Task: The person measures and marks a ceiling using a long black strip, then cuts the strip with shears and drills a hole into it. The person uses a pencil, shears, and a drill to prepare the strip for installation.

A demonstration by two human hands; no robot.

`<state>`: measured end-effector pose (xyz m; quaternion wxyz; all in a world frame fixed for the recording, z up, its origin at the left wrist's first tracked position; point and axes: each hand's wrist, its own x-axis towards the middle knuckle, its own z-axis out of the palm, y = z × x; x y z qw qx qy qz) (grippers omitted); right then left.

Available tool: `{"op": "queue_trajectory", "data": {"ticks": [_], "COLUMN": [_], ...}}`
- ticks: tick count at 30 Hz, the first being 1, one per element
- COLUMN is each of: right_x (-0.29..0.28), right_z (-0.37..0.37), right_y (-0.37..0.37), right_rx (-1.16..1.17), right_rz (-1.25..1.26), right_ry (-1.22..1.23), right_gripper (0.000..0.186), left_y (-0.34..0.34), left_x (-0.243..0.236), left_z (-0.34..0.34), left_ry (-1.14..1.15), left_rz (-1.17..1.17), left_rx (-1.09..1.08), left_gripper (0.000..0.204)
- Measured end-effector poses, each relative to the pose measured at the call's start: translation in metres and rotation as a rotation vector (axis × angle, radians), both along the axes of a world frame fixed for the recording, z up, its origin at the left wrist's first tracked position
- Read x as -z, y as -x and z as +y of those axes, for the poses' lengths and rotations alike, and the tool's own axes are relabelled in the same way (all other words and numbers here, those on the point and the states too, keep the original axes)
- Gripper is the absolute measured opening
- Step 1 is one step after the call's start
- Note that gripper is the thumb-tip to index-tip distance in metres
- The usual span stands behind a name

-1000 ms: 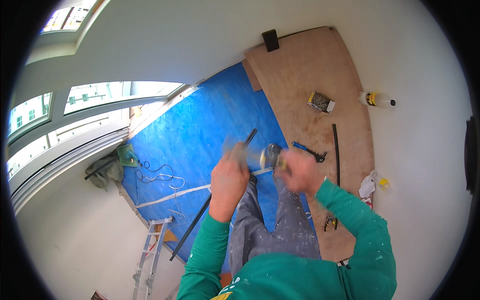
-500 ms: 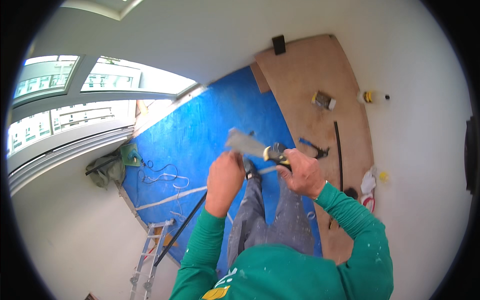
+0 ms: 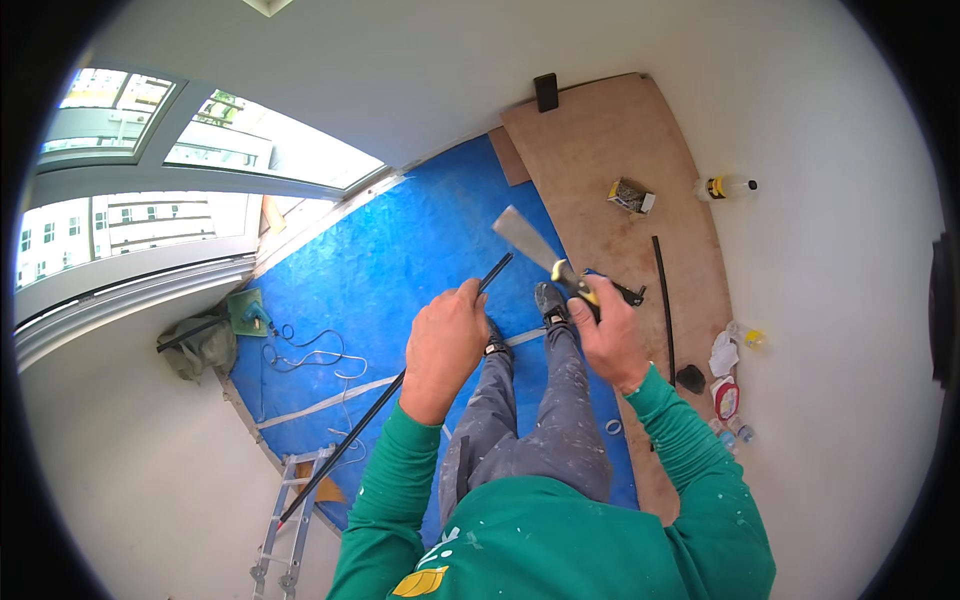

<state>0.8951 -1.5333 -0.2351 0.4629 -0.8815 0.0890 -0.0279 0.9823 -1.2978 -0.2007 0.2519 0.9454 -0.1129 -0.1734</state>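
Observation:
My left hand (image 3: 446,345) is wrapped round a long thin black strip (image 3: 352,432). One end of the strip shows just past my fingers, and the other slants down to the lower left, over the ladder. In my right hand (image 3: 610,338) I grip the black and yellow handle of a putty knife (image 3: 533,246). Its broad metal blade points up and to the left, away from the strip's end. My fingers hide part of the handle. Behind my right hand, a dark hand tool (image 3: 630,294) lies on the brown board.
Blue sheeting (image 3: 350,270) covers the floor under my feet. On the brown board (image 3: 600,130) lie a small open box (image 3: 632,196) and another black strip (image 3: 663,310). Bottles (image 3: 727,188) stand by the right wall. An aluminium ladder (image 3: 290,505) is at lower left, below a cable (image 3: 315,355).
The putty knife has swung away from the strip, its blade now pointing more upward. The strip's end now shows beyond my left hand. My view has shifted slightly.

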Motion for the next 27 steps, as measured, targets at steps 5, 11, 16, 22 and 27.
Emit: {"op": "queue_trajectory", "data": {"ticks": [5, 11, 16, 22, 27], "right_x": [-0.040, -0.030, -0.043, -0.017, -0.026], "right_z": [-0.016, -0.005, -0.019, -0.024, -0.039], "right_y": [0.016, 0.006, 0.031, 0.027, 0.038], "right_rx": [0.117, 0.060, 0.241, -0.069, 0.366], "right_rz": [-0.391, 0.360, -0.189, 0.405, 0.008], "right_ry": [-0.334, 0.108, -0.007, 0.248, -0.203], "right_gripper": [0.042, 0.043, 0.043, 0.040, 0.031], "left_y": [-0.005, -0.003, -0.002, 0.003, 0.000], "left_x": [-0.018, -0.026, -0.021, -0.015, -0.010], "left_z": [-0.012, -0.019, -0.022, -0.031, -0.037], "left_ry": [-0.035, -0.028, -0.075, -0.064, -0.056], "left_rz": [0.040, 0.005, 0.022, 0.059, 0.062], "left_rx": [0.077, 0.129, 0.153, 0.219, 0.215], "left_gripper": [0.018, 0.016, 0.018, 0.017, 0.018]}}
